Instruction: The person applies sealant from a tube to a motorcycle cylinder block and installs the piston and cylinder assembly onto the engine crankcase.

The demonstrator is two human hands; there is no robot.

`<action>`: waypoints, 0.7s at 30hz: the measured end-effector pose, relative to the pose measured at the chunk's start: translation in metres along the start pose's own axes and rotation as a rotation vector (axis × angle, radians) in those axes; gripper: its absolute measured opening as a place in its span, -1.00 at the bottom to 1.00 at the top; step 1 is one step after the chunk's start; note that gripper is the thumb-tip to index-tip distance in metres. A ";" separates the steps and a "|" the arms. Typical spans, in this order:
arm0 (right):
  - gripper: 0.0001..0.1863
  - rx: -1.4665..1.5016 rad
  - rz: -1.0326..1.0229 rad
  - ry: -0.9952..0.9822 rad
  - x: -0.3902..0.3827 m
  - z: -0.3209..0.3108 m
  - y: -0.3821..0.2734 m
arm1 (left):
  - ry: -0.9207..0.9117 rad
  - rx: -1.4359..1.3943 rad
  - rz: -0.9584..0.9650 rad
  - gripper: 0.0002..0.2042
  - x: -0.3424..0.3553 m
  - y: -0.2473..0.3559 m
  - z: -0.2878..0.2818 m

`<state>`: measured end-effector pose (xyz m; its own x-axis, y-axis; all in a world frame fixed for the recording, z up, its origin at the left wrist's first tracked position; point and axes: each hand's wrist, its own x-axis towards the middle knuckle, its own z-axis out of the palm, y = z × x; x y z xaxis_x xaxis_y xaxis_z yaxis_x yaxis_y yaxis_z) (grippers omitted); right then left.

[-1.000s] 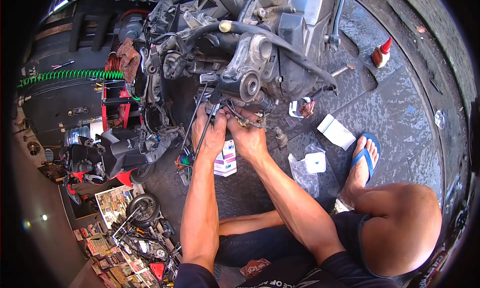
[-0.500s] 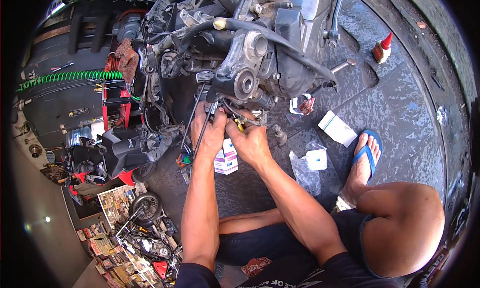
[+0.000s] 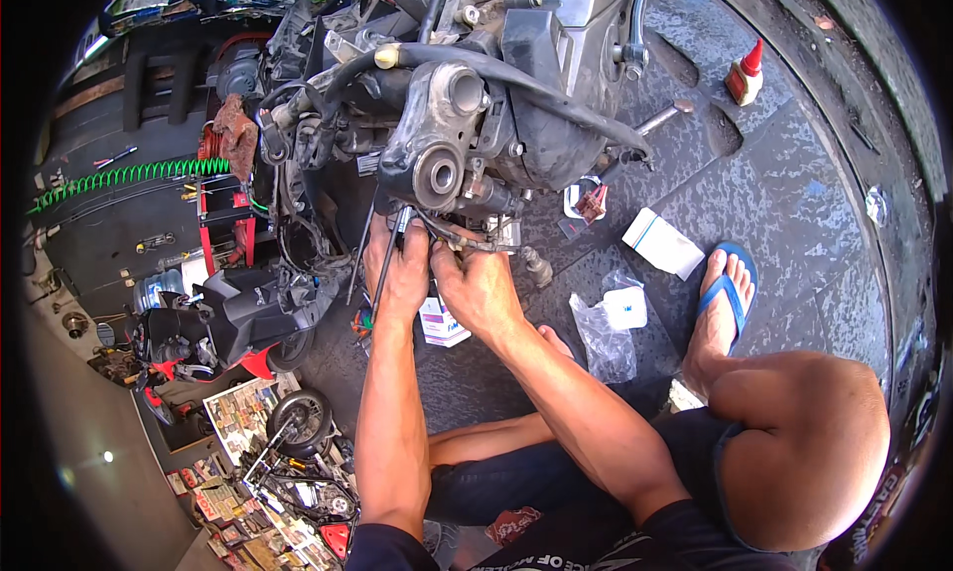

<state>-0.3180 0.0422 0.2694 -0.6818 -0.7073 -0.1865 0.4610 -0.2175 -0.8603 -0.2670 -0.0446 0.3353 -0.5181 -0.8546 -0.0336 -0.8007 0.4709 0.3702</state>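
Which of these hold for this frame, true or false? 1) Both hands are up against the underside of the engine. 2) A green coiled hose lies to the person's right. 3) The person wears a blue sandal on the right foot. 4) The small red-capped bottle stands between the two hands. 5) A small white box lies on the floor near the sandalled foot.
1) True: the left hand and the right hand both work at the lower edge of the engine.
2) False: the green coiled hose lies to the person's left.
3) True: the blue sandal is on the right foot.
4) False: the red-capped bottle stands far off on the floor, up to the right.
5) True: the white box lies just left of that foot.
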 end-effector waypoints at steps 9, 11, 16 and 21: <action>-0.69 0.015 -0.015 0.037 0.000 0.005 0.003 | 0.029 0.034 0.033 -0.53 0.001 -0.008 0.002; -0.70 0.024 0.042 0.028 -0.001 0.006 0.003 | 0.036 0.040 0.046 -0.54 0.002 -0.010 0.002; -0.74 -0.120 -0.007 0.041 0.004 0.005 -0.002 | 0.031 0.094 -0.014 -0.57 0.003 -0.006 0.002; -0.69 -0.121 -0.038 -0.066 0.005 -0.008 0.002 | 0.083 0.110 0.019 -0.59 0.004 -0.008 0.004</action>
<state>-0.3249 0.0435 0.2632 -0.6571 -0.7435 -0.1244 0.3608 -0.1653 -0.9179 -0.2634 -0.0511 0.3284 -0.5101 -0.8586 0.0512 -0.8217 0.5041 0.2660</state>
